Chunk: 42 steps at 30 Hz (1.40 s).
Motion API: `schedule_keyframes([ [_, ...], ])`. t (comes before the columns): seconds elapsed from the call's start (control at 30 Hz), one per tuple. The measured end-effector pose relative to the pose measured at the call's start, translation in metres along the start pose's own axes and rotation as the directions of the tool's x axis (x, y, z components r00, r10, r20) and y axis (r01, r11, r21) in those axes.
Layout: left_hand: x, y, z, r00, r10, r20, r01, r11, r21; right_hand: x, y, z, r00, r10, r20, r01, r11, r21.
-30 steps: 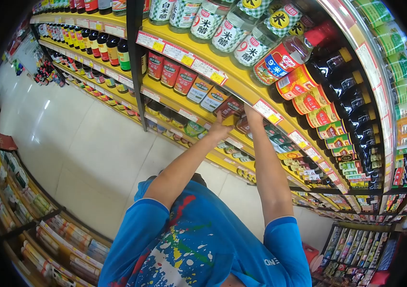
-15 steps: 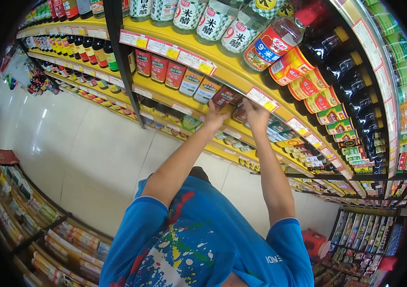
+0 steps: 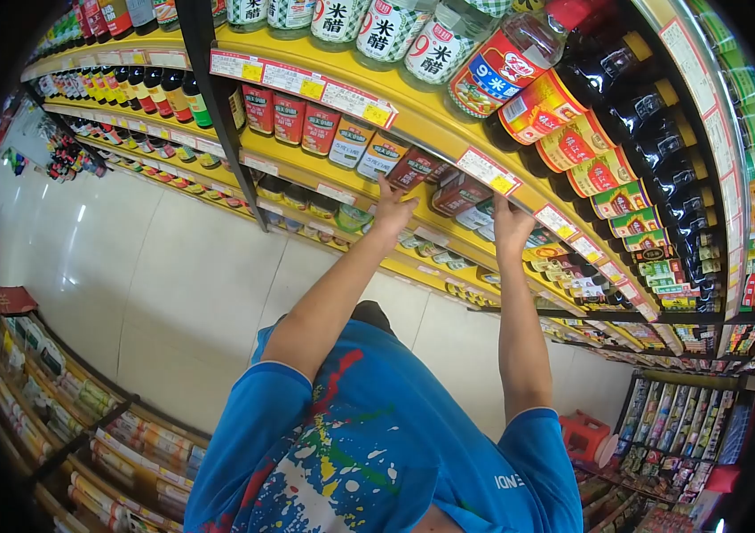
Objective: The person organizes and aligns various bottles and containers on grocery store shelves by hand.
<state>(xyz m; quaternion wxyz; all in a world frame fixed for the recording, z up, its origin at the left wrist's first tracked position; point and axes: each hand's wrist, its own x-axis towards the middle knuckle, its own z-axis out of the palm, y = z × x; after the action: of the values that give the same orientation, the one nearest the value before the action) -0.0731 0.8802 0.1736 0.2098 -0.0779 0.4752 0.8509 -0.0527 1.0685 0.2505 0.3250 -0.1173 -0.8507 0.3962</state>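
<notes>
Reaching | arms (image 3: 524, 329) outstretched | left grip (image 3: 392, 216) touching maroon box (image 3: 415, 169)

Head cam, v. wide, looks fwd & down from abv. shirt (image 3: 369, 417), w/ hands (image 3: 392, 216) & shelf (image 3: 342, 66) nr.

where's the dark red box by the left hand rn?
The dark red box is upper middle in the head view, on the yellow shelf below the clear bottles, just right of the orange-and-white box.

Glare streaks the bright floor (image 3: 191, 249), and wide-lens distortion bows the shelves (image 3: 431, 111) toward black corners.
</notes>
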Motion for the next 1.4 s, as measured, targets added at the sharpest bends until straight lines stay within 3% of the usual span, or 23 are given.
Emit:
schedule_keyframes([
  [0.07, -0.001, 0.001, -0.001, 1.0, 0.011, 0.01, -0.011, 1.0, 0.003, 0.007, 0.001, 0.003, 0.968, -0.251, -0.011, 0.249, 0.965, -0.087],
  [0.2, -0.002, 0.004, -0.004, 1.0, -0.025, -0.011, 0.025, 0.999, 0.034, 0.015, -0.014, 0.004, 0.934, -0.358, 0.006, 0.35, 0.906, -0.237],
  [0.27, -0.002, 0.005, -0.005, 1.0, -0.016, 0.002, 0.016, 1.0, 0.027, 0.023, -0.004, 0.006, 0.874, -0.483, 0.054, 0.465, 0.799, -0.38],
  [0.3, -0.003, 0.007, -0.005, 1.0, -0.014, 0.002, 0.014, 0.999, 0.028, 0.025, -0.002, 0.007, 0.874, -0.484, 0.052, 0.465, 0.8, -0.379],
  [0.37, -0.006, 0.012, -0.004, 0.999, -0.038, 0.004, 0.038, 0.999, 0.016, 0.029, 0.002, 0.009, 0.89, -0.424, 0.168, 0.421, 0.623, -0.659],
  [0.4, -0.003, 0.009, -0.006, 0.999, -0.037, 0.004, 0.037, 0.999, 0.017, 0.029, -0.002, 0.009, 0.89, -0.425, 0.166, 0.421, 0.624, -0.659],
  [0.47, 0.003, 0.004, -0.008, 1.0, -0.011, -0.024, 0.012, 0.999, 0.039, 0.028, -0.011, 0.009, 0.95, -0.3, 0.087, 0.297, 0.783, -0.546],
  [0.8, -0.003, 0.012, -0.008, 1.0, -0.009, -0.007, 0.009, 1.0, -0.007, 0.028, -0.013, 0.012, 0.94, -0.29, 0.181, 0.334, 0.673, -0.659],
  [0.87, -0.003, 0.013, -0.008, 1.0, -0.004, -0.007, 0.004, 1.0, -0.015, 0.022, -0.022, 0.013, 0.957, -0.268, 0.109, 0.281, 0.771, -0.572],
  [1.1, -0.009, 0.017, -0.005, 1.0, -0.005, 0.001, 0.005, 1.0, 0.017, 0.025, -0.01, 0.027, 0.964, -0.215, 0.156, 0.265, 0.81, -0.523],
  [1.2, -0.012, 0.02, -0.005, 1.0, -0.022, 0.001, 0.022, 0.999, 0.034, 0.024, -0.009, 0.036, 0.966, -0.201, 0.161, 0.258, 0.768, -0.586],
  [1.4, -0.014, 0.019, -0.001, 0.999, -0.046, 0.001, 0.045, 0.998, 0.037, 0.024, -0.001, 0.051, 0.968, -0.102, 0.229, 0.208, 0.836, -0.508],
])
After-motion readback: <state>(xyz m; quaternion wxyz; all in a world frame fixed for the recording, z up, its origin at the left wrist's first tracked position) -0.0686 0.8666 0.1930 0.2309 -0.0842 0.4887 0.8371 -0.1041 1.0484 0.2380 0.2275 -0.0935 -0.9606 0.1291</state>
